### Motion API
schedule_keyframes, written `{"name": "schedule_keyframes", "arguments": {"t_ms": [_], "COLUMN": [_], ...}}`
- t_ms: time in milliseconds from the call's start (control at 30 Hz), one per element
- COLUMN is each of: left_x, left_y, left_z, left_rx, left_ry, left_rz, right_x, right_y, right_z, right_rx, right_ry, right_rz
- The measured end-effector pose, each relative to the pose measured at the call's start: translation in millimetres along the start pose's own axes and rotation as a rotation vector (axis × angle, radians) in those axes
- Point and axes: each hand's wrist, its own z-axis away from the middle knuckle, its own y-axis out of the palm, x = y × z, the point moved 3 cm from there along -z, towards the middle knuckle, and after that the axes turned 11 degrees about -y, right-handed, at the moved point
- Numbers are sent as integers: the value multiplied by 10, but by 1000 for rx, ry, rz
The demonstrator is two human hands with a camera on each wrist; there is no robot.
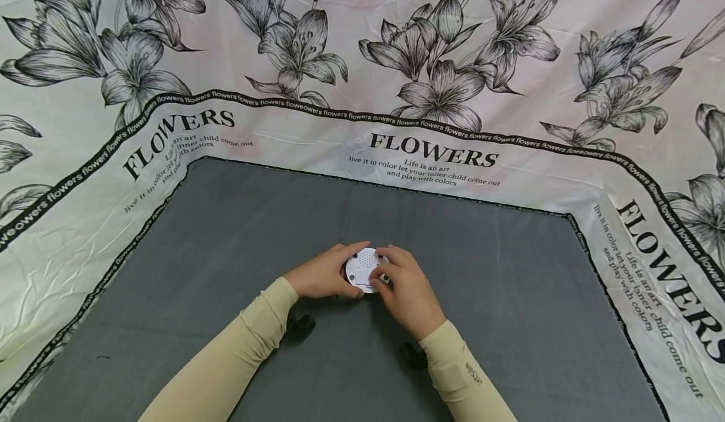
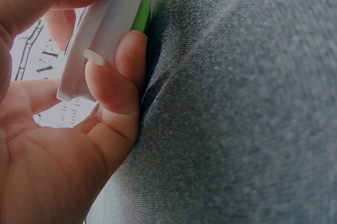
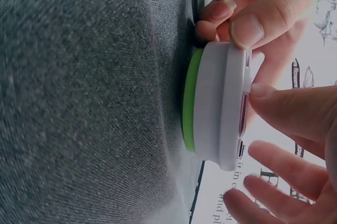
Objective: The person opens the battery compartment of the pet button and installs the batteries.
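Note:
A round white push-button device [image 1: 362,261] is upside down over the grey cloth, its holed, speaker-like back facing up. Its green button top [image 3: 190,103] faces the cloth. My left hand [image 1: 323,274] grips the white rim from the left, thumb on the near side and fingers on the far side. From the right, my right hand [image 1: 413,296] has its thumb and forefinger together at a small white cover [image 3: 257,65] on the back, which seems partly raised. The other right fingers are spread beside the rim in the right wrist view. What lies under the cover is hidden.
Grey cloth [image 1: 255,221] spreads under both hands, bordered by white fabric [image 1: 317,145] printed with flowers and lettering. Two small black objects [image 1: 300,326], seemingly wrist gear, show beside the cuffs. A small dark mark [image 1: 102,357] lies at the left.

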Motion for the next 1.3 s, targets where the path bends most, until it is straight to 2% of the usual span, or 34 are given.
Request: {"name": "schedule_keyframes", "arguments": {"t_ms": [233, 400, 667, 967, 1133, 1300], "left_x": [-6, -48, -64, 14, -29, -159], "left_y": [4, 0, 12, -5, 7, -13], "left_z": [0, -23, -34, 29, 25, 3], "left_rx": [4, -4, -11, -32, -32, -81], "left_ry": [14, 24, 28, 7, 1, -24], "left_rz": [-20, -57, -83, -59, -57, -78], "right_x": [-18, -37, -67, -186, -207, -233], "right_y": [30, 25, 2, 10, 14, -68], "right_z": [19, 16, 40, 63, 88, 103], "right_rx": [-20, -25, 0, 67, 73, 30], "right_ry": [74, 105, 100, 289, 327, 348], "right_rz": [-73, -72, -62, -199, -240, -300]}}
